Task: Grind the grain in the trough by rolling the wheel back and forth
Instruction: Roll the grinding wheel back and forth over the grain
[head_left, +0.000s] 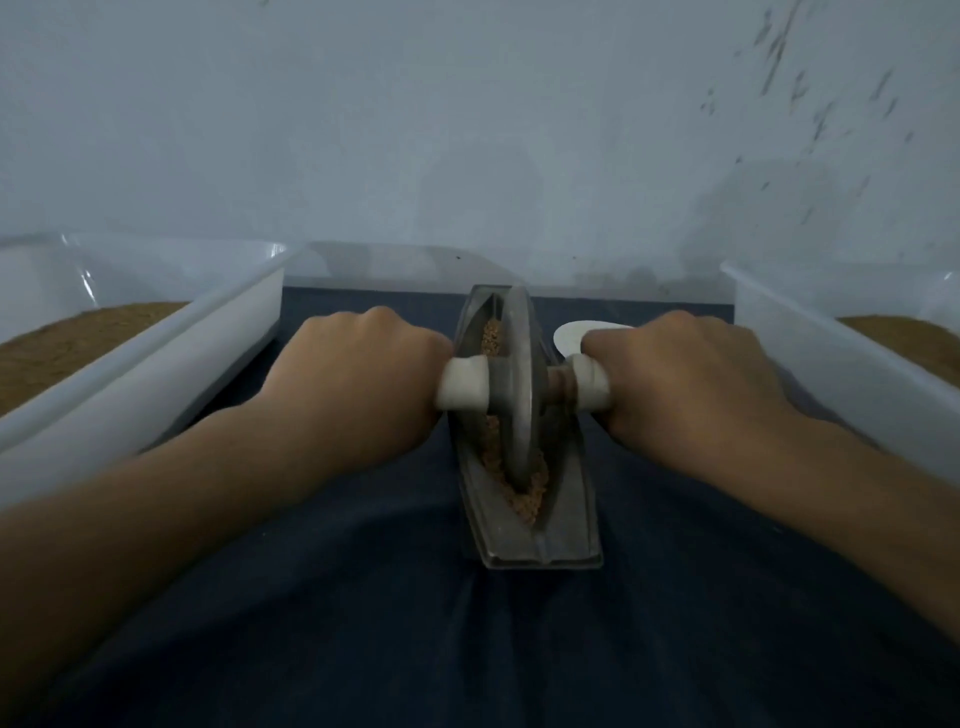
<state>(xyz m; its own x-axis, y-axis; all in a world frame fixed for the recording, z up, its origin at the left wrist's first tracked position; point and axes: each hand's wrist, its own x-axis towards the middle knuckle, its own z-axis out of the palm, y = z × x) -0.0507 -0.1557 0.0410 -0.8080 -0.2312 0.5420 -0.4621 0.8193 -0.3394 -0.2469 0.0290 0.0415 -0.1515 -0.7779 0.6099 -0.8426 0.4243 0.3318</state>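
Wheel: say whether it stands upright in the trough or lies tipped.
Upright. The wheel stands on edge in the trough, with the left hand and right hand gripping its handles.

Looks like a makeshift home work corner rather than a fitted kitchen or lab. Behind the metal trough (519, 540), a bare pale wall (467, 130), scuffed dark up to the right. Under the trough, a creased dark blue cloth (467, 649). Left of it a white plastic tub (156, 374), right of it a second tub (831, 353), both holding brown meal (78, 343).
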